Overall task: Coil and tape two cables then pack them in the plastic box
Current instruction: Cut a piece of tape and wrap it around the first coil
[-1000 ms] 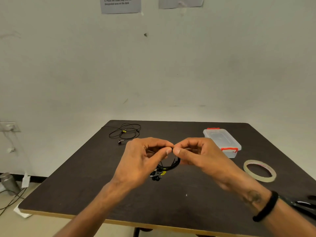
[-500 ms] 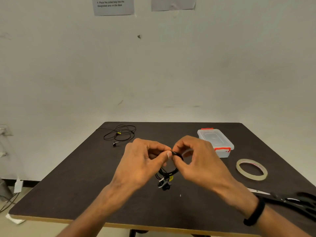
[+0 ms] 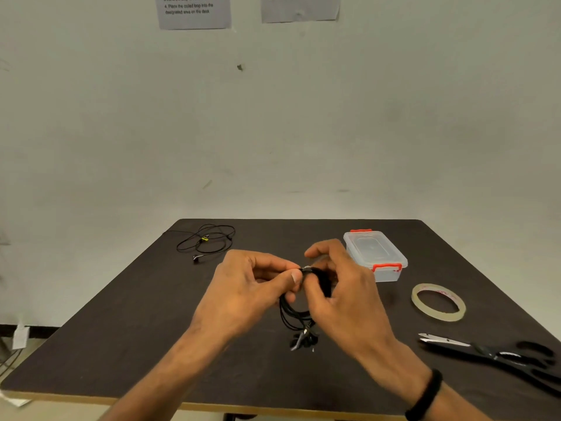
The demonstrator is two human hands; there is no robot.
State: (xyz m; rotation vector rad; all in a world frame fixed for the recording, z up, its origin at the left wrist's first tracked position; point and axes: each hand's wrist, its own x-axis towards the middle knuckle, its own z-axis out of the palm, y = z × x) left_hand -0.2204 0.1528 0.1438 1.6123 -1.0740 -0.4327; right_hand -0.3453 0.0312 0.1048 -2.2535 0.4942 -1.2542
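scissors (image 3: 498,357) handles cropped, wall notices (image 3: 194,10) cropped

Right hand (image 3: 340,293) rolled over coiled cable (image 3: 296,311); plug ends dropped lower.

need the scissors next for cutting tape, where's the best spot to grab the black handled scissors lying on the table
Probably by the black handle loops of the black-handled scissors, coming from above with the right hand. They lie flat near the dark table's right edge, silver blade tips pointing left toward the centre and loops farthest right, so that approach likely keeps fingers off the blades.
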